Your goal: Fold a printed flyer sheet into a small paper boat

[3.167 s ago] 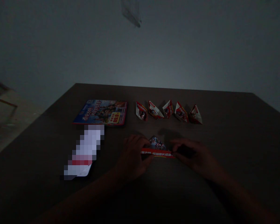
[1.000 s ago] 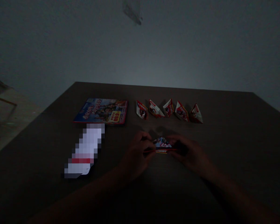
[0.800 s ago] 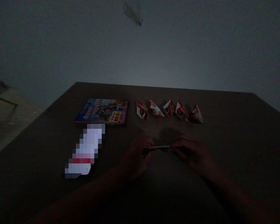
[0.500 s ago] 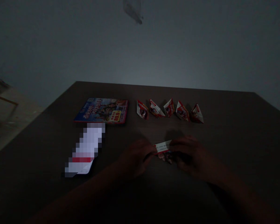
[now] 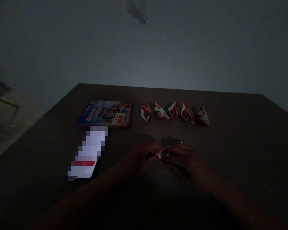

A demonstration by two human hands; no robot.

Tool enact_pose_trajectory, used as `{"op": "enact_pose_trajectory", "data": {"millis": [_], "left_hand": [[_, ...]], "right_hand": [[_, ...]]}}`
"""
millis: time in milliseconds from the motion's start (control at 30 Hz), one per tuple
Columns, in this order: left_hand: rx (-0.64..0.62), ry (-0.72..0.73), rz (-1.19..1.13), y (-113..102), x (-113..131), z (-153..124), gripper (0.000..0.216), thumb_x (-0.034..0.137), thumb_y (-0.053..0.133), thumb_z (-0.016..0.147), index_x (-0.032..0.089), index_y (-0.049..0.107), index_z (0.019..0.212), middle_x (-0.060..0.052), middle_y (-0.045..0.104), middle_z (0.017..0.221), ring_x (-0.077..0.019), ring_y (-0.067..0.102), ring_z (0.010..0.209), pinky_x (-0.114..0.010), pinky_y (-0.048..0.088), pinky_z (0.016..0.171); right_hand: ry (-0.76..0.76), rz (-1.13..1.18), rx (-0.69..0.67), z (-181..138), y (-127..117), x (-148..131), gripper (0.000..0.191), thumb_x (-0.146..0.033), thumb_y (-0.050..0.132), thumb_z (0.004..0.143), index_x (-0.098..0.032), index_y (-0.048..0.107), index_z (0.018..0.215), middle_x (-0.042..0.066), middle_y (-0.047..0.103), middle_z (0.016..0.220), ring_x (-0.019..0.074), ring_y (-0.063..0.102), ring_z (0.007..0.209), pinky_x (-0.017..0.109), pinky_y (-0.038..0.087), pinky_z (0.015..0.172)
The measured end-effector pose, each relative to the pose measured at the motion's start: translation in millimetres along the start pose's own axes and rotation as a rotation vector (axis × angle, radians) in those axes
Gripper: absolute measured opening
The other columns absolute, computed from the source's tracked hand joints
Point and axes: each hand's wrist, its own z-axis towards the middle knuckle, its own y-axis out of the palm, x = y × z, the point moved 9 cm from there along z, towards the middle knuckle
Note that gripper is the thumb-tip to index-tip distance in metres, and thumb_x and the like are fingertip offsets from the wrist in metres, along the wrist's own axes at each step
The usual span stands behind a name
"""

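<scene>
Head view, dimly lit: the fingertips (image 5: 156, 147) of the left hand (image 5: 142, 157) are closed on the near-left end of a small paper (image 5: 161, 155), pinching it. The right hand (image 5: 188, 163) has its fingers bent over the other part, gripping it from above and covering most of it; how its thumb sits underneath is too dark to make out. Only a pale strip with red edging shows between the hands, plus a white corner poking out beyond the right knuckles. Whether the paper touches the table (image 5: 230, 127) or is held just above it, I cannot tell.

Beyond the hands, five folded pieces (image 5: 174, 111) stand in a row, in matching red and white print, each creased into a peaked shape. Those five look finished; the paper in the hands seems only partly folded, and its peaked form, if it is meant to match, is not yet there. How many folds remain cannot be read, since the fingers hide the creases.

Left of the row lies a booklet (image 5: 107, 111) with a yellow price sticker (image 5: 118, 119). Nearer the person, just below it, a phone (image 5: 88, 151) lies with its screen lit and blurred out. Behind everything rises a plain grey wall (image 5: 194, 48).
</scene>
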Motion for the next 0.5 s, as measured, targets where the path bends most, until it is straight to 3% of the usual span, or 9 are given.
{"op": "enact_pose_trajectory", "data": {"millis": [100, 233, 500], "left_hand": [[0.023, -0.037, -0.005, -0.7, -3.7, 3.2, 0.028, 0.010, 0.064, 0.079, 0.020, 0.057, 0.104, -0.001, 0.061, 0.095, -0.0134, 0.059, 0.085, -0.025, 0.046, 0.076], [0.074, -0.059, 0.112, -7.1, -5.4, 5.2, 0.033, 0.013, 0.068, 0.076, 0.021, 0.057, 0.106, -0.004, 0.057, 0.106, -0.0190, 0.053, 0.100, -0.033, 0.042, 0.087], [0.114, -0.130, 0.337, -13.3, -4.8, 3.1, 0.013, 0.027, 0.068, 0.078, 0.018, 0.059, 0.079, -0.004, 0.054, 0.100, -0.0214, 0.050, 0.095, -0.038, 0.038, 0.084]], "right_hand": [[0.002, 0.009, -0.003, 0.5, 0.4, 0.1, 0.031, -0.019, 0.053, 0.088, -0.028, 0.061, 0.116, 0.005, 0.063, 0.112, 0.0210, 0.056, 0.101, 0.040, 0.044, 0.089], [0.023, -0.003, -0.012, 1.0, 0.2, 0.9, 0.028, -0.020, 0.053, 0.088, -0.028, 0.063, 0.113, 0.005, 0.064, 0.108, 0.0210, 0.056, 0.098, 0.041, 0.044, 0.087], [0.075, -0.027, -0.045, 1.4, 1.6, -1.2, 0.024, -0.022, 0.051, 0.089, -0.024, 0.061, 0.111, 0.005, 0.061, 0.102, 0.0213, 0.053, 0.094, 0.040, 0.044, 0.084]]}}
